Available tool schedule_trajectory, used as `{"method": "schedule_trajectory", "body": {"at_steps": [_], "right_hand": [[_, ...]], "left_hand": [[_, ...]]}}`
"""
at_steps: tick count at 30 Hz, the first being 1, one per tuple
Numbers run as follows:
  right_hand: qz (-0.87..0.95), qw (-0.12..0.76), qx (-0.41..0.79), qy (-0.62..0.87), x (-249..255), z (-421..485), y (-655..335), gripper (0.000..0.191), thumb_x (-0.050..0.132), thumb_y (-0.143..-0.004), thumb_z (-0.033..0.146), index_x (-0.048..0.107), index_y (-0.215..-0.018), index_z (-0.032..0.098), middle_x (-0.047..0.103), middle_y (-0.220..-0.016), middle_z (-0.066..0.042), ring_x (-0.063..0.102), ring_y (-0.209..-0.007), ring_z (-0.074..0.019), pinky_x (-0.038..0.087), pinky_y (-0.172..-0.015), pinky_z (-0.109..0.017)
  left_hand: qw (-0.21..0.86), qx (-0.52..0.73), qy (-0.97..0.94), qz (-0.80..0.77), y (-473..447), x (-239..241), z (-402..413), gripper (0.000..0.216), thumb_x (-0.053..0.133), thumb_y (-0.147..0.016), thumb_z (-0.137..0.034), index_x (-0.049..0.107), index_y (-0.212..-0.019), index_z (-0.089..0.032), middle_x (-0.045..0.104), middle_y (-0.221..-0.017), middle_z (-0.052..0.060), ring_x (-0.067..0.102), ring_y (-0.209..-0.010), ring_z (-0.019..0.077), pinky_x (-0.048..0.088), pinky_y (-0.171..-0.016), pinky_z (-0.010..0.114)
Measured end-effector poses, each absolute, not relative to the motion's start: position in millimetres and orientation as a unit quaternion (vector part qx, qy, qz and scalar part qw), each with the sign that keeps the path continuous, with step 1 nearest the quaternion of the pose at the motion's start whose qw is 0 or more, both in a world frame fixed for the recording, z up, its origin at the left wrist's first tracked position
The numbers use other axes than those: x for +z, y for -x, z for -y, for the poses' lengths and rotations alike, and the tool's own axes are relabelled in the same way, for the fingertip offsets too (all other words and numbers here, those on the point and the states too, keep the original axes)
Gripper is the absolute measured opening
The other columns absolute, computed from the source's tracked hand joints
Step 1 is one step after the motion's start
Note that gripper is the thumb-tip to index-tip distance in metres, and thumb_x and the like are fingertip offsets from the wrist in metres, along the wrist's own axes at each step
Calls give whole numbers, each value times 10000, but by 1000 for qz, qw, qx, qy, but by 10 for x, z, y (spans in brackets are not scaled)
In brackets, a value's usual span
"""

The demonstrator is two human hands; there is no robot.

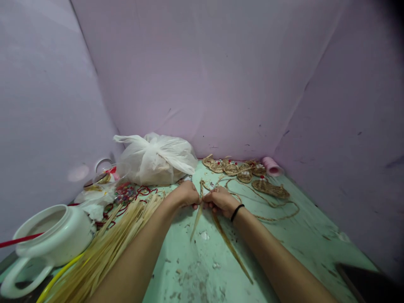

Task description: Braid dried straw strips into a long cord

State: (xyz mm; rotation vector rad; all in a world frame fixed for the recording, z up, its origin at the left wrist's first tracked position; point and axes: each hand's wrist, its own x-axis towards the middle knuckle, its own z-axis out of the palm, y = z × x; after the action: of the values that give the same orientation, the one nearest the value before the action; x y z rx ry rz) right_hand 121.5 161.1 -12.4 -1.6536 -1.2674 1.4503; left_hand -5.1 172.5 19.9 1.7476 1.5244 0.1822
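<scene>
Above the middle of the table, my left hand (188, 194) is closed, its fingertips pinching a short twisted piece of dried straw (202, 188). Right beside it, my right hand (221, 198), with a black band on the wrist, pinches the same straw with curled fingers. A pale straw end (196, 222) hangs down between the hands. A longer brown strip (232, 247) runs from under my right hand toward the table's front. Behind my right hand lies a loop of thin twisted straw cord (274, 219); whether it joins the held piece is hard to see.
A bundle of straw strips (126, 235) lies along my left forearm. Further left are a white pot (66, 235), colourful beads (124, 192) and red yarn. At the back sit a knotted plastic bag (154, 158), several small woven slippers (270, 188) and a pink spool (272, 167).
</scene>
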Motion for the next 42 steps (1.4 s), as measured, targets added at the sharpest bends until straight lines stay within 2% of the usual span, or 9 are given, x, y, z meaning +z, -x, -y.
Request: {"method": "schedule_trajectory", "body": {"at_steps": [6, 10, 14, 18, 21, 24, 28, 33, 42], "right_hand": [[432, 334, 582, 602, -165, -1599, -1212, 191, 460, -577, 50, 403, -428, 155, 396, -348, 38, 329, -322, -47, 233, -320, -166], [402, 348, 616, 581, -201, -1599, -1222, 212, 423, -597, 37, 374, -432, 160, 383, -360, 32, 354, -338, -56, 249, -340, -166], [407, 325, 644, 560, -193, -1610, -1270, 177, 439, -615, 27, 438, -472, 132, 340, -364, 59, 282, -320, -29, 212, -328, -140], [408, 320, 666, 536, -199, -1625, -1337, 122, 466, -631, 45, 491, -536, 117, 392, -399, 58, 274, -334, -22, 216, -322, -127], [418, 323, 673, 518, -213, -1626, -1365, 92, 477, -615, 45, 501, -558, 114, 464, -450, 40, 308, -350, -19, 240, -332, -123], [448, 309, 672, 502, -222, -1624, -1370, 69, 488, -597, 60, 515, -564, 114, 493, -472, 33, 337, -365, -23, 253, -346, -129], [544, 277, 575, 545, -222, -1628, -1362, 58, 507, -567, 81, 544, -554, 123, 517, -476, 26, 368, -381, -41, 271, -373, -155], [662, 197, 319, 650, -109, -1599, -1391, 107, 590, -568, 235, 622, -541, 136, 533, -467, -4, 443, -456, -89, 277, -423, -190], [728, 144, 206, 638, 172, -1356, -1206, 155, 530, -599, 193, 669, -544, 149, 600, -505, -61, 519, -503, -132, 291, -460, -217]], "left_hand": [[232, 62, -728, -642, -205, 277, -1447, 49, 603, -518, -171, 602, -558, -142, 557, -502, 74, 558, -580, 199, 353, -494, 231], [185, 97, -759, -617, -293, 220, -1342, 95, 624, -532, -179, 610, -619, -143, 598, -632, 118, 589, -704, 241, 388, -562, 249], [257, 98, -721, -636, -126, 251, -1518, 105, 592, -591, -214, 577, -527, -132, 515, -448, 61, 536, -485, 169, 349, -466, 222], [384, 165, -596, -686, 5, 284, -1689, 191, 472, -697, -200, 571, -560, -111, 422, -344, 1, 348, -290, 89, 268, -367, 211], [550, 165, -520, -632, -21, 206, -1699, 182, 444, -698, -114, 551, -553, -91, 435, -371, -9, 317, -294, 50, 222, -345, 180], [628, 154, -484, -589, -53, 81, -1698, 158, 440, -663, -50, 543, -550, -85, 487, -425, 4, 369, -334, 39, 233, -349, 160], [563, 129, -527, -623, -45, -6, -1714, 137, 501, -613, -94, 500, -477, -112, 372, -330, -38, 295, -292, 42, 192, -331, 177], [466, 161, -585, -644, -71, 50, -1676, 192, 549, -540, -115, 411, -410, -146, 297, -290, -56, 249, -274, 45, 156, -327, 197], [567, 175, -510, -623, -37, 8, -1698, 193, 489, -570, -177, 365, -423, -162, 340, -338, -42, 237, -287, 36, 119, -323, 195]]}}
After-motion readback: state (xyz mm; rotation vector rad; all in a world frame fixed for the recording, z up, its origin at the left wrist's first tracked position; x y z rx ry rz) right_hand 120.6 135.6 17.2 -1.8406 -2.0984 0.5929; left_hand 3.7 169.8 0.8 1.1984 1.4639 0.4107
